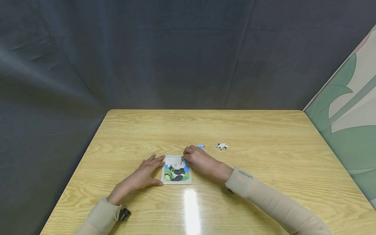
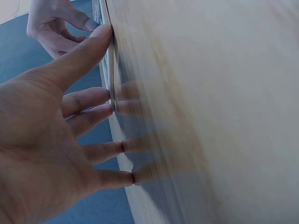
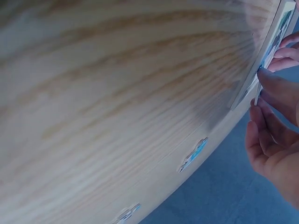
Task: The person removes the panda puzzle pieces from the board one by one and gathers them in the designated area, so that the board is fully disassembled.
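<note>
A small jigsaw tray [image 1: 176, 183] with a pale rim lies on the table and holds a panda picture, with a white area at its top. Spread along the tray's left edge, my left hand [image 1: 144, 174] touches it with thumb and fingertips, the fingers fairly straight. Over the tray's upper right corner, my right hand [image 1: 201, 160] pinches a thin puzzle piece [image 3: 258, 93] between thumb and fingers. That piece appears edge-on in the right wrist view, and its print is mostly hidden by the hand.
Two loose puzzle pieces lie on the wooden table [image 1: 258, 137] beyond my right hand: a blue one [image 1: 201, 147], partly behind the hand, and one with a panda's face [image 1: 222, 146]. A dark curtain [image 1: 188, 58] hangs behind the table, and a leaf-patterned panel [image 1: 352, 130] stands at right.
</note>
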`<state>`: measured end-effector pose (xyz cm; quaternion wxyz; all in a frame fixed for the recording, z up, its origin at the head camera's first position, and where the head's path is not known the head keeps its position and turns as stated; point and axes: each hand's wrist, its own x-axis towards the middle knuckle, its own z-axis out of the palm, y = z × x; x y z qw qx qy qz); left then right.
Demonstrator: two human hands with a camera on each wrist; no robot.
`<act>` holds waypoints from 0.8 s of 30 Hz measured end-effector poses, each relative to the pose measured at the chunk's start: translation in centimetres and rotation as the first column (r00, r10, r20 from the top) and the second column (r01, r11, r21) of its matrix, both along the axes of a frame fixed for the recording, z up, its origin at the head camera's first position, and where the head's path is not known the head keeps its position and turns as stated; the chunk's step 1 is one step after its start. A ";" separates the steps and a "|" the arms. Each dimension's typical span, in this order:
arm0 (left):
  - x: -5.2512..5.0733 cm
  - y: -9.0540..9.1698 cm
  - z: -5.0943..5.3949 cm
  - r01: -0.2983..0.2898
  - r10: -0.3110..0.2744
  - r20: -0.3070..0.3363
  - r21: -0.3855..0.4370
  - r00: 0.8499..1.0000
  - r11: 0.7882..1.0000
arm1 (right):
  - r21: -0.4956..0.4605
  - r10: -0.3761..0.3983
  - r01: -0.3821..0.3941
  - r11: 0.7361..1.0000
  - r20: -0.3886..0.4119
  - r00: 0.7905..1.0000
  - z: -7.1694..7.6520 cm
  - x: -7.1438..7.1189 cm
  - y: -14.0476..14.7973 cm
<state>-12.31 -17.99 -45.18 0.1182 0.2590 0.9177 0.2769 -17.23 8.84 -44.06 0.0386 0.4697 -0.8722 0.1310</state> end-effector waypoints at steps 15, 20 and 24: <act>0.0 0.1 0.1 0.017 -0.017 -0.016 0.000 1.000 1.000 | -0.171 -0.016 0.018 0.985 0.009 1.000 0.7 -0.3 1.8; 0.0 -0.1 -0.1 0.009 -0.009 -0.013 -0.008 1.000 1.000 | -0.178 -0.045 0.044 0.983 -0.004 0.999 1.1 -0.8 3.2; 0.0 -0.1 -0.1 0.012 -0.012 -0.009 -0.001 1.000 1.000 | -0.194 -0.057 0.058 0.979 0.014 0.998 1.5 -0.9 4.4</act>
